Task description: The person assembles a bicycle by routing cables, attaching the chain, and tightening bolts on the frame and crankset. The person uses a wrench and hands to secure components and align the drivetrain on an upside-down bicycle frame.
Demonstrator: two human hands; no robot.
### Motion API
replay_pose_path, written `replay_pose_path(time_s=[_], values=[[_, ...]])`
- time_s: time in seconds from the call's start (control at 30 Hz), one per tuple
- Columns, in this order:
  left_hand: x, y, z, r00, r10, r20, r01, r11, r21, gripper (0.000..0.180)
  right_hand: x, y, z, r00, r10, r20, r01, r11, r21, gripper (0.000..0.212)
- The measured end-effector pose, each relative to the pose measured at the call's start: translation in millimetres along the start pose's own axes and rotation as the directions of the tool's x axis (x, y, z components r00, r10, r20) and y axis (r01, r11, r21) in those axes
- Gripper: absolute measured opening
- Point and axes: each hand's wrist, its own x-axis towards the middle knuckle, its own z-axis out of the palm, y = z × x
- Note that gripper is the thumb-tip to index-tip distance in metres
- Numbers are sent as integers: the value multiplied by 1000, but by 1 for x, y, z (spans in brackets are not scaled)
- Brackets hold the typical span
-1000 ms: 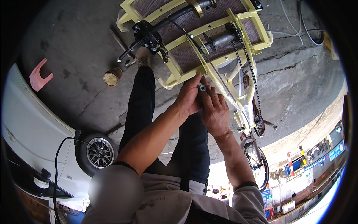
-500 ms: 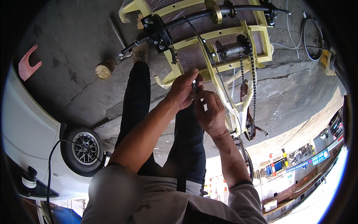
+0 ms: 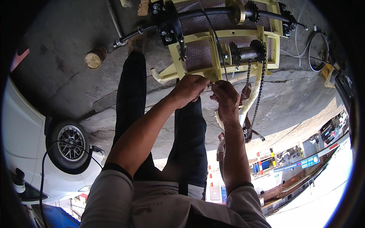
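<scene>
My left hand point(image 3: 189, 90) and my right hand point(image 3: 228, 100) meet fingertip to fingertip in front of a pale yellow metal cycle frame point(image 3: 217, 62). Both are closed in a pinch. Between the fingertips shows a small shiny metal part point(image 3: 210, 86), mostly hidden by the fingers, so I cannot tell its exact kind or which hand bears it. Just beyond, a thin black cable point(image 3: 217, 41) runs down the frame. Right of my right hand hangs a drive chain point(image 3: 260, 89), looped from a sprocket point(image 3: 258, 50) on a short shaft.
A black axle point(image 3: 207, 13) crosses the frame's far end, with a bearing block point(image 3: 166, 22) at its left. A round tin point(image 3: 95, 58) and a metal bar point(image 3: 114, 17) lie on the concrete floor. Left stands a white car point(image 3: 28, 125); right lies a coiled cable point(image 3: 318, 51).
My right hand has risen and shifted right, so the fingertips now meet from opposite sides. The view has shifted, and the frame appears lower and farther right.
</scene>
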Motion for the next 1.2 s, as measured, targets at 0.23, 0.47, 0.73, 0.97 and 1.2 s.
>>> replay_pose_path(time_s=[0.23, 0.47, 0.73, 0.97, 1.2], values=[[6, -1, 6, 986, 154, -60, -147, 983, 108, 30, 13, 2, 6, 995, 64, -74, -63, 998, 16, 19], [11, 1, 8, 992, 63, -113, -57, 997, 51, 28, 22, 6, 4, 969, -239, -65, 205, 919, -336, 17], [21, 8, 8, 990, -44, -136, 38, 998, -47, 25, 29, 17, -3, 851, -517, 93, 440, 606, -662, 15], [38, 7, 5, 973, -87, -215, 91, 996, 9, 24, 20, 13, -39, 771, -637, -14, 446, 555, -703, 19], [48, 5, 4, 974, -137, -181, 133, 991, -31, 24, 21, 41, -66, 847, -532, 19, 337, 508, -793, 38]])
